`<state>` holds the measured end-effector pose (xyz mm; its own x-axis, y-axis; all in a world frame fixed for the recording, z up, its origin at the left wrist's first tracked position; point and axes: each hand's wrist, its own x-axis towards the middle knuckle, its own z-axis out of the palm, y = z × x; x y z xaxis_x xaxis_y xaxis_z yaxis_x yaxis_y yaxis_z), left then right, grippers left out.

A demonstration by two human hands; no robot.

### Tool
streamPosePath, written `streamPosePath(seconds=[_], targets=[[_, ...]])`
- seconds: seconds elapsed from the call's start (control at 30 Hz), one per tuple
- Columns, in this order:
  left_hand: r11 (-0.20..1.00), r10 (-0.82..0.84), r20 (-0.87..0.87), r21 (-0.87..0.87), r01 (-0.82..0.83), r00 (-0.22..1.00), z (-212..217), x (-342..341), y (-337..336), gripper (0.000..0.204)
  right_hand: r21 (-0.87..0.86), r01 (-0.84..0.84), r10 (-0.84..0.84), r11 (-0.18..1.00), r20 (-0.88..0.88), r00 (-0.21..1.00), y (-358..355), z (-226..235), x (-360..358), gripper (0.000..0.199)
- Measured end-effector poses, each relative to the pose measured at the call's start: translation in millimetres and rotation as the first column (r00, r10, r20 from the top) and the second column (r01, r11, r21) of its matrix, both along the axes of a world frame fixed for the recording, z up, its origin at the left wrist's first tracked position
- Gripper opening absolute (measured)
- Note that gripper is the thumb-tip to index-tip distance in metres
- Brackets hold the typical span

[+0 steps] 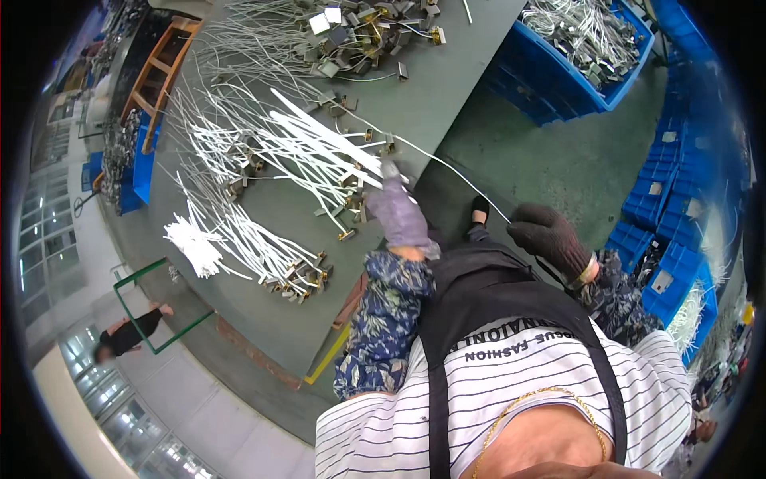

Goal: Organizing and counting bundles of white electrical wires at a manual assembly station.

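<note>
Head view, looking steeply down over a striped shirt and dark apron onto a grey worktable. Left hand, in a grey-purple glove, reaches forward over the near table edge and pinches one white cable close to its metal terminal; the fingers appear clenched on it. Right hand, in a dark knit glove, is closed around the same cable farther along, off the table to the right, so that the strand runs taut between the two hands, probably held stretched to keep it straight and free of the rest. Loose white cables with brass-and-grey end fittings lie fanned across the table to the left of the left hand, with a tighter bundle at the near left. A heap of small metal parts sits at the far side. Blue bins holding more cables stand on the green floor at far right, within reach.
</note>
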<state>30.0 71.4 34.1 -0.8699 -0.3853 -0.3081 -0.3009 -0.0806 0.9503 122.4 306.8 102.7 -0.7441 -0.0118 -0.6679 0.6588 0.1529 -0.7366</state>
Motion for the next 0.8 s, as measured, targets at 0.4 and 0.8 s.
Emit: streamPosePath(seconds=[0.4, 0.8], targets=[[0.871, 0.301, -0.140, 0.443, -0.213, 0.943, 42.9, -46.3, -51.5, 0.033, 0.208, -0.671, 0.662, 0.711, 0.122, 0.739, 156.1, -120.1, 126.6, 0.013], [0.902, 0.204, -0.239, 0.423, -0.088, 0.949, 54.4, -65.4, -72.9, 0.017, -0.047, -0.403, 0.406, 0.914, 0.138, 0.903, 127.4, -99.4, 85.0, 0.020]])
